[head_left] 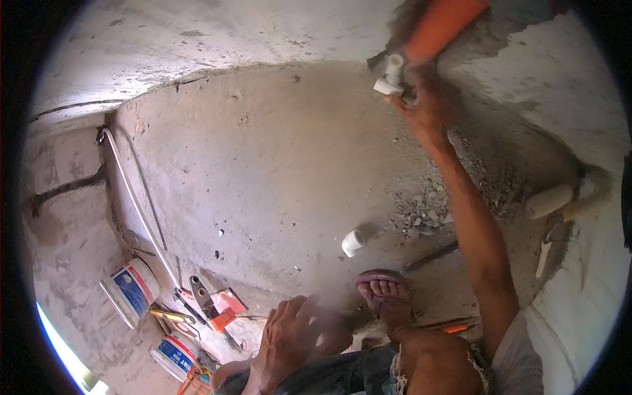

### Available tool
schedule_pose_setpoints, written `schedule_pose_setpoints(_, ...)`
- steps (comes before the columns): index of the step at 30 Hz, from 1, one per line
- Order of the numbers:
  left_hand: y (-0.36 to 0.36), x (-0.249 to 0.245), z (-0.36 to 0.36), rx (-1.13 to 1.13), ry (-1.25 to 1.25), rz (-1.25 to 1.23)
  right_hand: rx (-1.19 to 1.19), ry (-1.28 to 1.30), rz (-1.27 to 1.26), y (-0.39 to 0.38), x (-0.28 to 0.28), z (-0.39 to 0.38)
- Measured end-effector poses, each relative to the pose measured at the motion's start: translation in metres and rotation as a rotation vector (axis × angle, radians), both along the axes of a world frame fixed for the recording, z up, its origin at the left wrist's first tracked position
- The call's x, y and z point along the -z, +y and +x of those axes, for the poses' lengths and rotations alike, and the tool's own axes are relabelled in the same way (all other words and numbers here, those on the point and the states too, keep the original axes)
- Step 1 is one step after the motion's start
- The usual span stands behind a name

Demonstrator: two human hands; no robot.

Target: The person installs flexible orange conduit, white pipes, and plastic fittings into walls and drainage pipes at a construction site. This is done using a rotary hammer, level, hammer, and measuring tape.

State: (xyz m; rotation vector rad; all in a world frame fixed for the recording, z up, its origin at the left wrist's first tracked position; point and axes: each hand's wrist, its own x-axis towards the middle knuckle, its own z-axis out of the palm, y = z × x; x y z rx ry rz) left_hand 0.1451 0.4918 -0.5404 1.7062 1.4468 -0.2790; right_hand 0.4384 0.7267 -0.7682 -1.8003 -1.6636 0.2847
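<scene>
In the head view my right hand (pixel 426 110) reaches to the upper right, closed on a white plastic pipe fitting (pixel 393 74). A round opening shows at the fitting's upper end, and a flat-sided part is below. Just above that hand, an orange pipe (pixel 444 26) comes out of a broken gap in the wall. My left hand (pixel 288 332) is low in the middle, close to my knee, with its fingers bent; a blur hides the fingertips. A white pipe elbow (pixel 353 243) lies loose on the floor ahead of my sandalled foot (pixel 384 289).
Rubble (pixel 431 197) is heaped beneath my right forearm. At left are a long white pipe (pixel 141 209), a paint bucket (pixel 133 289), a second bucket (pixel 178 355), a yellow level (pixel 172 316) and an orange-handled tool (pixel 220 319). A paint roller (pixel 550 201) lies at right.
</scene>
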Motion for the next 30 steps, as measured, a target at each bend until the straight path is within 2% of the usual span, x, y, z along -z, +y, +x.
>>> schedule_pose_setpoints(3, -0.001, 0.002, -0.001, -0.012, 0.015, -0.007, -0.03, 0.131, -0.052, -0.002, 0.021, 0.0)
schedule_pose_setpoints(9, 0.0, 0.002, -0.001, -0.039, 0.034, -0.042, -0.002, 0.214, -0.245, -0.005, 0.002, -0.006)
schedule_pose_setpoints(12, -0.005, 0.005, -0.005, -0.043, 0.035, -0.039, -0.014, 0.254, -0.222, -0.006, 0.006, -0.005)
schedule_pose_setpoints(15, -0.003, 0.006, -0.005, -0.049, 0.027, -0.039, -0.06, 0.098, -0.135, -0.003, 0.018, 0.001)
schedule_pose_setpoints(21, -0.003, 0.003, -0.005, -0.045, 0.046, -0.036, -0.037, 0.171, -0.262, -0.004, 0.005, -0.003)
schedule_pose_setpoints(24, -0.005, 0.005, -0.005, -0.041, 0.038, -0.025, -0.05, 0.194, -0.11, -0.006, 0.004, -0.003)
schedule_pose_setpoints(27, 0.0, -0.001, -0.001, -0.051, 0.059, -0.032, 0.083, 0.143, -0.106, -0.009, 0.004, -0.002)
schedule_pose_setpoints(30, 0.002, -0.003, 0.001, -0.054, 0.098, -0.074, 0.012, 0.137, -0.103, -0.019, -0.013, -0.001)
